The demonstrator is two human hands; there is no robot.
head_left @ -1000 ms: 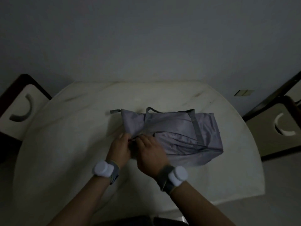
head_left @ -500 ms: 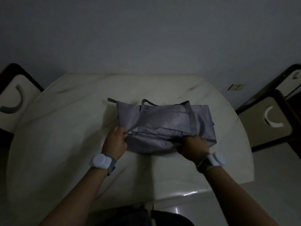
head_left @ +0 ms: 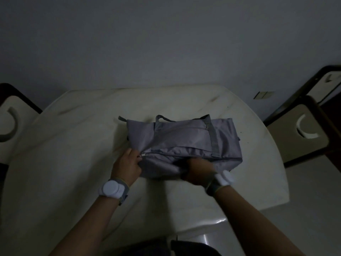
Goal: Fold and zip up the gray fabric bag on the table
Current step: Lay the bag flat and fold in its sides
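Tabletop [head_left: 73, 163] of pale, faintly veined stone fills the view, with 2 chairs flanking it, 1 at the left edge [head_left: 9, 126] and 1 on the right [head_left: 302, 133]. Near its middle lies the gray fabric bag [head_left: 184, 143], already folded into a compact slab, straps looping out along its far edge. It looks light, thin and limp, likely to slump and creep under a pull, so the sensible holds are the seam ends beside the zipper rather than the loose panels. Left hand [head_left: 127, 167] pinches the bag's near left corner right at the small metal zipper pull [head_left: 142, 154], fingers curled onto the cloth. Right hand [head_left: 198, 169] is blurred; it sits against the near edge with fingers seemingly curled into the fabric, though exactly what it grips I cannot tell.
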